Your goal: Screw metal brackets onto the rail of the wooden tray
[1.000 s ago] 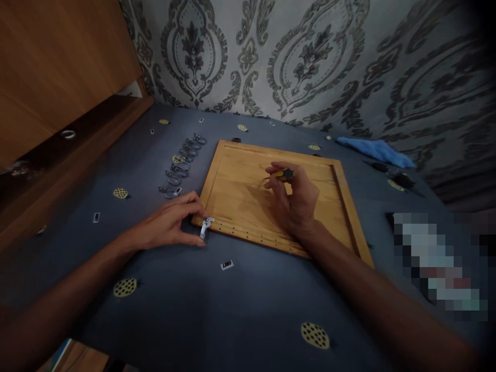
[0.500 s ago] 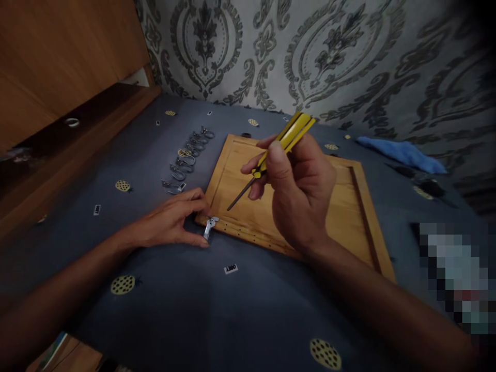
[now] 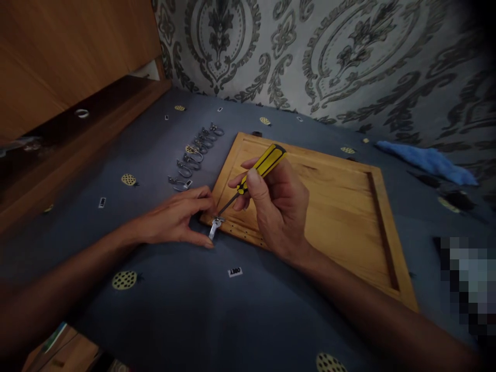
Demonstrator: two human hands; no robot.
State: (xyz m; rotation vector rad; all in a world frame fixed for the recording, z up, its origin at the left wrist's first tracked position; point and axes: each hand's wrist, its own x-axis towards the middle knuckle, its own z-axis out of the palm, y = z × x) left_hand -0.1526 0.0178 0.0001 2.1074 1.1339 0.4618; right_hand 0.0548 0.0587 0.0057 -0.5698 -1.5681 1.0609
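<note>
A framed wooden board (image 3: 333, 201) lies flat on a blue-grey patterned cloth (image 3: 186, 305). At its near left corner a small metal hook bracket (image 3: 215, 226) sits against the edge, beside a row of small holes. My left hand (image 3: 176, 219) pinches that bracket between thumb and fingers. My right hand (image 3: 277, 206) grips a yellow-and-black screwdriver (image 3: 258, 173), slanted down to the left with its tip on the bracket.
A row of several metal hooks (image 3: 196, 152) lies on the cloth left of the board. A blue rag (image 3: 428, 160) and dark objects are at the far right. A wooden cabinet and dark ledge (image 3: 77, 124) run along the left. Patterned wallpaper stands behind.
My right hand came down from above the board and swung the screwdriver round, bringing its tip onto the bracket. My left hand stayed on the bracket. The view shifted left.
</note>
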